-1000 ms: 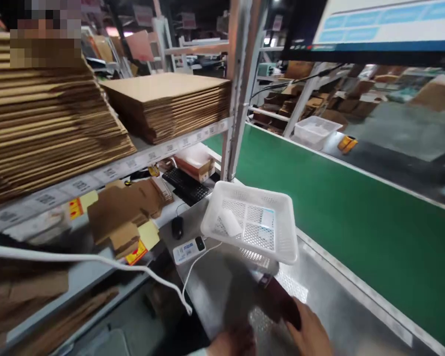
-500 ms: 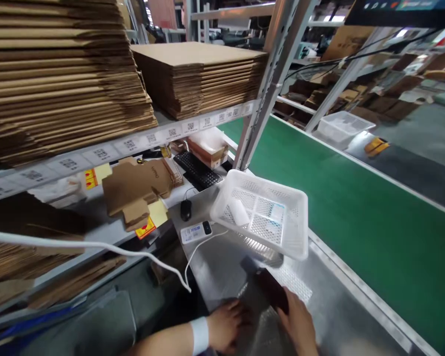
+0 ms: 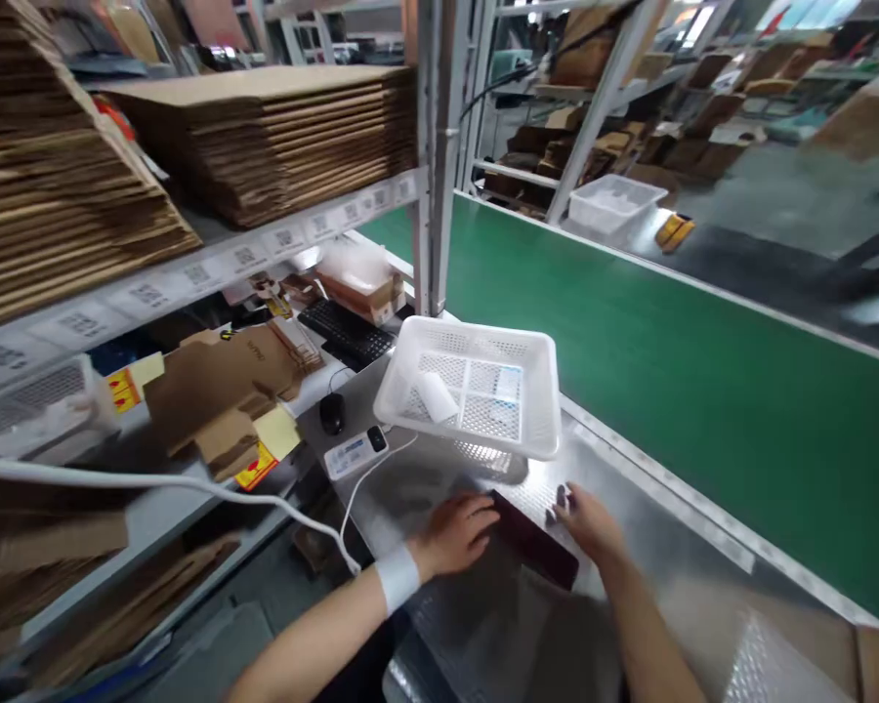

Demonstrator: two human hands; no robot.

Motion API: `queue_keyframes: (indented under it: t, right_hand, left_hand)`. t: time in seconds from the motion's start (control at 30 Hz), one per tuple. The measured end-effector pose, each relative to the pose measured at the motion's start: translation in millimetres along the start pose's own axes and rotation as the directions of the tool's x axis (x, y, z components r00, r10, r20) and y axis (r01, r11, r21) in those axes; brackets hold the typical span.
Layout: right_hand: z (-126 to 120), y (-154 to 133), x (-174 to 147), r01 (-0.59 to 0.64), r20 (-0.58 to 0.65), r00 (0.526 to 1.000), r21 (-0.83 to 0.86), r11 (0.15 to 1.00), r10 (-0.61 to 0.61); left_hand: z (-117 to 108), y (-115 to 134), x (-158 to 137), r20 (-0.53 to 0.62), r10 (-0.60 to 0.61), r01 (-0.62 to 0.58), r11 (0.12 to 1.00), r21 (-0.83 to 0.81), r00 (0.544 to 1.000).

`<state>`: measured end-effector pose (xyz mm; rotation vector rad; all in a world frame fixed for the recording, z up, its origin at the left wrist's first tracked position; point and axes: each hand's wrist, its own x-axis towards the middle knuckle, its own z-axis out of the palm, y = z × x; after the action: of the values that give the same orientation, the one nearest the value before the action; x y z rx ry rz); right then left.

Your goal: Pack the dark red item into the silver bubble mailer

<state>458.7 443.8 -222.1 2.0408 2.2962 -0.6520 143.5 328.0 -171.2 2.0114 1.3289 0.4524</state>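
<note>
Both hands, left hand (image 3: pixel 458 532) and right hand (image 3: pixel 590 517), fingers spread, press a dark flat pouch (image 3: pixel 531 547) (maroon) on the metal surface (image 3: pixel 651 576) near the white basket (image 3: pixel 538 439).

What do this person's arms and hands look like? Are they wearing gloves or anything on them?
No gloves: both hands are bare, and the forearms show no sleeves. The left hand has a plain white band around its wrist, like a sweatband. The right hand has nothing visible on its wrist. Its fingernails look painted a pale, glossy shade, though blur makes that uncertain.
</note>
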Motion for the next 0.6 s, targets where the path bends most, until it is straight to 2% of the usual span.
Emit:
queue_keyframes:
  t: [0.1, 0.2, 0.33, 0.43, 0.5, 0.6]
  right_hand:
    - [1.9, -12.4, 1.8, -0.062, 0.035, 0.997, -0.011, 0.998, 0.062]
    - [-2.0, -20.7, -6.2, -0.087, -0.016, 0.996, 0.054, 0.995, 0.088]
    - [-5.5, -18.9, -34.9, 0.048, -0.130, 0.991, 0.235, 0.971, -0.018]
    - [0.9, -21.0, -67.6, 0.136, -0.224, 0.972, 0.275, 0.952, -0.075]
    - [9.3, -26.6, -88.1, 0.225, -0.326, 0.934, 0.220, 0.949, -0.146]
    - [25.2, -36.2, -109.0, 0.347, -0.519, 0.808, 0.039, 0.937, -0.278]
  left_hand:
    - [-5.4, 13.0, 44.1, 0.016, -0.054, 0.054, 0.999, -0.008, 0.998]
    - [-7.0, 22.7, 77.1, 0.104, -0.110, 0.106, 0.993, 0.042, 0.988]
    - [-7.8, 31.0, 96.8, 0.235, -0.016, -0.025, 0.985, 0.173, 0.972]
    - [-7.1, 33.8, 96.2, 0.268, 0.011, -0.088, 0.957, 0.277, 0.963]
    - [-6.5, 34.0, 92.6, 0.264, 0.018, -0.104, 0.944, 0.314, 0.964]
    - [-4.3, 32.7, 85.7, 0.279, 0.049, -0.145, 0.931, 0.334, 0.959]
